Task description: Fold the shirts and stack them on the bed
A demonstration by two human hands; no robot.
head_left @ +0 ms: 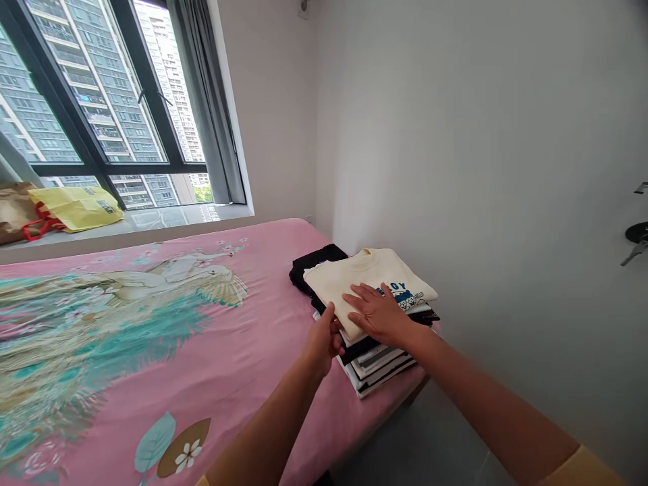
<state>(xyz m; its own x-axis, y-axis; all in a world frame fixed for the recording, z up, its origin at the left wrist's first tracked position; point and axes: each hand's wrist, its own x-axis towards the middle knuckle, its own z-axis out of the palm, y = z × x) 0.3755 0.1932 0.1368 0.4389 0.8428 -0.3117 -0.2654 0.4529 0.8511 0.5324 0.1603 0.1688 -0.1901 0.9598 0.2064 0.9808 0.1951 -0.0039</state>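
Observation:
A folded cream T-shirt [344, 277] with a blue printed design lies on top of a stack of folded clothes [385, 364] at the bed's corner. My right hand [377, 314] rests flat on the shirt, fingers spread, partly covering the print. At the near left edge of the shirt is my left hand [324, 341], its thumb up against the cloth and its other fingers curled at the border. Black, white and grey layers show beneath. A black folded garment [316, 263] sticks out behind the shirt on the left.
The stack sits on a bed with a pink patterned sheet [273, 270], close to a grey wall [455, 169]. A yellow bag [81, 208] with red handles and a brown paper bag [15, 209] stand on the windowsill [187, 214]. Grey floor [435, 432] shows beyond the bed edge.

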